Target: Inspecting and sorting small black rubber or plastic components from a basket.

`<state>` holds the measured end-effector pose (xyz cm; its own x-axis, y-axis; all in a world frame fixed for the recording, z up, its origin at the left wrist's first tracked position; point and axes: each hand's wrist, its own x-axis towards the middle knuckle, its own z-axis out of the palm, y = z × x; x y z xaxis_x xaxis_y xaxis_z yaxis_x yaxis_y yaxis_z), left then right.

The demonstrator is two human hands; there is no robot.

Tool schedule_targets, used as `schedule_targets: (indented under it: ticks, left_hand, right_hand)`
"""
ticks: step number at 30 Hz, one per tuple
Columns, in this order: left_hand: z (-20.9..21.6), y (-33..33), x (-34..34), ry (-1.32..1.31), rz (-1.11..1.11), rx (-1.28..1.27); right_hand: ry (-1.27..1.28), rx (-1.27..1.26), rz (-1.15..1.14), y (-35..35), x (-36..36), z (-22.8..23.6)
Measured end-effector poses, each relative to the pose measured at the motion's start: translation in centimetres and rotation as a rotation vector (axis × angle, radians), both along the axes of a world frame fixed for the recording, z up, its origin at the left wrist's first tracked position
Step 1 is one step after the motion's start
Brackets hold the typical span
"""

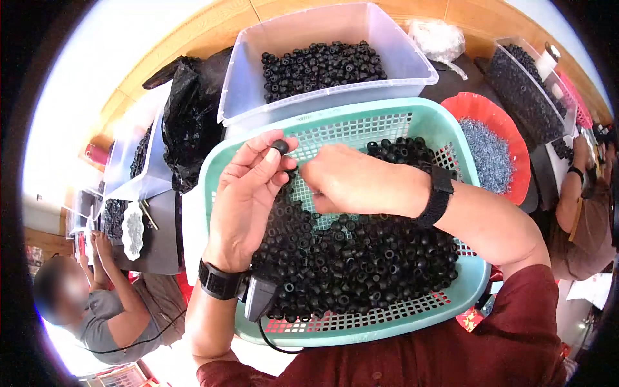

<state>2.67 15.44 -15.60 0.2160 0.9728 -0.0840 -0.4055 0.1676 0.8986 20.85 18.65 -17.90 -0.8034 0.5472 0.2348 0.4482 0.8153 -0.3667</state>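
My left hand (244,187) pinches a small round black plastic part (280,147) between thumb and fingers, above the left side of a green plastic basket (367,334). Close beside it, my right hand (345,177) is closed with its fingers curled down; whatever it may hold is hidden. Beneath both hands, a heap of similar black parts (361,264), several with open round holes, fills much of the basket. More of them are piled against its far right side. Bare lattice shows along the far wall and near the middle.
Behind the basket stands a clear tub (400,71) of black parts. A red dish (519,151) of small bluish-grey pieces lies right, near another filled clear box (525,93). A black plastic bag (187,116) is left. Co-workers sit left (116,316) and right (583,222).
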Motion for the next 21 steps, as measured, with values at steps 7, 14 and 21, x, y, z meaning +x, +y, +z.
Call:
schedule_targets:
  ticks: [7,14,21]
  left_hand:
    - [-0.6,0.2,-0.4,-0.065,0.088,-0.003]
    - [-0.4,0.3,0.0,-0.052,0.128,-0.037]
    - [-0.2,0.2,0.2,0.017,0.035,-0.083]
  right_hand:
    - [0.5,-0.384,-0.243,1.2,0.8,4.0]
    - [0.725,-0.364,-0.18,1.6,0.5,3.2]
    - [0.75,-0.277,-0.152,1.3,0.1,3.4]
